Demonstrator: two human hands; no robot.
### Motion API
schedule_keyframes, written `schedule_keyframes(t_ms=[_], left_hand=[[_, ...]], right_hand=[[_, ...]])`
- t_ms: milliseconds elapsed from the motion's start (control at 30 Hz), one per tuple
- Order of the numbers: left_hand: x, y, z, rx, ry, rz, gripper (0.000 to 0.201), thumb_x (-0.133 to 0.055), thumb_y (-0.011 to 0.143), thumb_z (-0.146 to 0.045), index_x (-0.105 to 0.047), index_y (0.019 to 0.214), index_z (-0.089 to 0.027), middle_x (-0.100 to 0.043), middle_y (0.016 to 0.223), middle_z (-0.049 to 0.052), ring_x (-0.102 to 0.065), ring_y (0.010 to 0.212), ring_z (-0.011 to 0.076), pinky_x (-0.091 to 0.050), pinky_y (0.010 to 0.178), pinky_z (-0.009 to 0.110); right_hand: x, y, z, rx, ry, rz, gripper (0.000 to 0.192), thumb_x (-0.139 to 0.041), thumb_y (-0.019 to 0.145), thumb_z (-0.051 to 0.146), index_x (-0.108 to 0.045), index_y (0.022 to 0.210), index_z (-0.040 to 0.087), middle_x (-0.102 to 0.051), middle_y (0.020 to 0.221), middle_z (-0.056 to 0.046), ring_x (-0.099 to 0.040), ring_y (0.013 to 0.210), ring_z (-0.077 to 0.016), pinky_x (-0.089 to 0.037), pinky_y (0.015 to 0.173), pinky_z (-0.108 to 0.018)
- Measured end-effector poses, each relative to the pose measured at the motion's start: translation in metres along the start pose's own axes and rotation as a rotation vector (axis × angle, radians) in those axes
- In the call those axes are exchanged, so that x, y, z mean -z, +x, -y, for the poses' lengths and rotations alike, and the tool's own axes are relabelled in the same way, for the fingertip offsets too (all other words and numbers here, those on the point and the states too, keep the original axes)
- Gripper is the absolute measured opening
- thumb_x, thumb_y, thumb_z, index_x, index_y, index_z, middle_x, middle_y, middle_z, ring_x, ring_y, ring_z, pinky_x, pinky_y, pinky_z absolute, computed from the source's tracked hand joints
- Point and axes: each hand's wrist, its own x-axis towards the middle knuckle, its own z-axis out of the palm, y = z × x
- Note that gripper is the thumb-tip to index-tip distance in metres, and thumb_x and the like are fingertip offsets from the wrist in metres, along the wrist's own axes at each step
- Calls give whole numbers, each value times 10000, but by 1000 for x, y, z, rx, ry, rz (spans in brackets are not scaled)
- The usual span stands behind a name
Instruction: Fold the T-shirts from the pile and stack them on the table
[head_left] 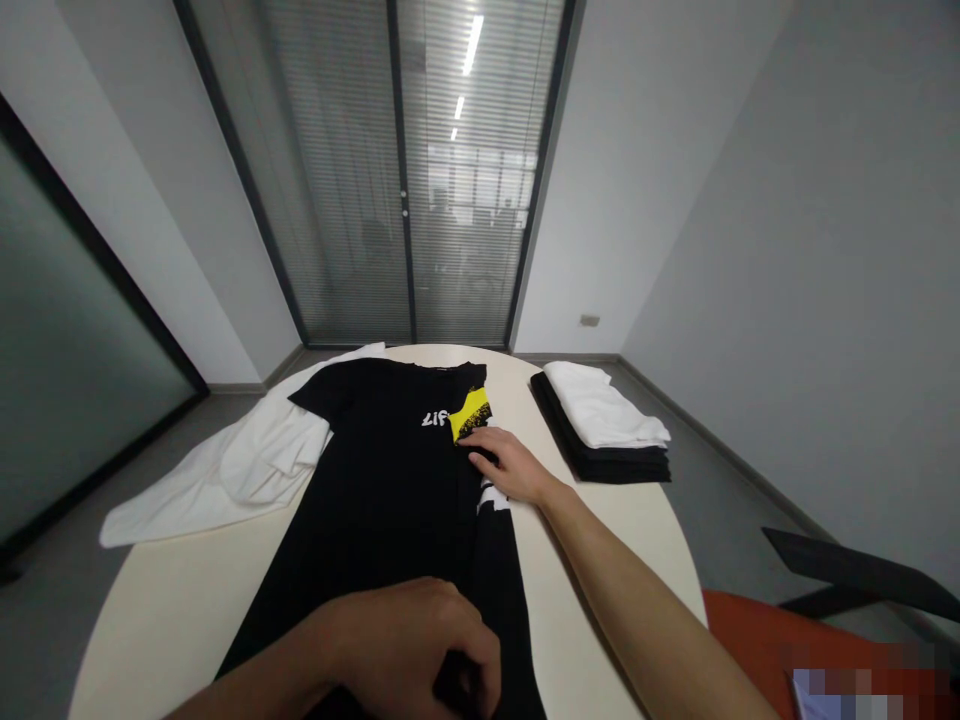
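A black T-shirt (390,500) with white lettering lies lengthwise on the round table, its right side folded inward. A yellow patch (472,410) shows at the fold near its shoulder, with white print (493,497) lower down. My right hand (510,462) rests on that folded edge beside the yellow patch, fingers stretched and lying on the cloth. Close to the camera, my left hand (412,635) is closed over the shirt's lower part, thumb and fingers curled around dark cloth. The hem runs out of the picture below.
A loose white garment (247,450) spreads over the table's left edge. On the right stands a folded stack, a white garment (604,405) atop black ones (622,464). The pale table (172,610) has a curved rim. An orange chair (757,635) with a black armrest stands lower right.
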Motion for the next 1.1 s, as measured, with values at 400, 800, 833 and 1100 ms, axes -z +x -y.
schedule_keyframes(t_ms=[400,800,833,1100], left_hand=[[-21,7,15,81,94,127,226,-748,680,-88,-708,852,-230,-748,782,-58,-724,702,142,-468,624,183],[-11,2,6,139,60,157,228,-747,670,-102,-679,849,-226,-732,785,-58,-717,736,148,-474,635,187],[-10,1,6,143,49,160,242,-746,665,-98,-678,858,-226,-725,785,-58,-712,736,145,-475,637,184],[-6,6,-3,-10,-61,21,246,-682,696,-75,-686,910,-197,-704,852,-23,-665,751,115,-493,675,163]], right_hand=[[-3,15,38,36,-374,248,272,-575,926,185,-701,1161,234,-683,1005,-70,-614,952,-209,-376,828,-330],[-4,17,41,-35,-486,191,248,-522,968,147,-629,1179,220,-700,1057,-61,-621,951,-202,-344,809,-332],[-5,16,41,-24,-496,209,264,-550,951,150,-633,1188,230,-696,1062,-60,-619,962,-205,-342,809,-333],[-6,20,48,-71,-565,166,151,-493,1013,183,-632,1066,204,-694,997,-49,-626,904,-184,-338,783,-320]])
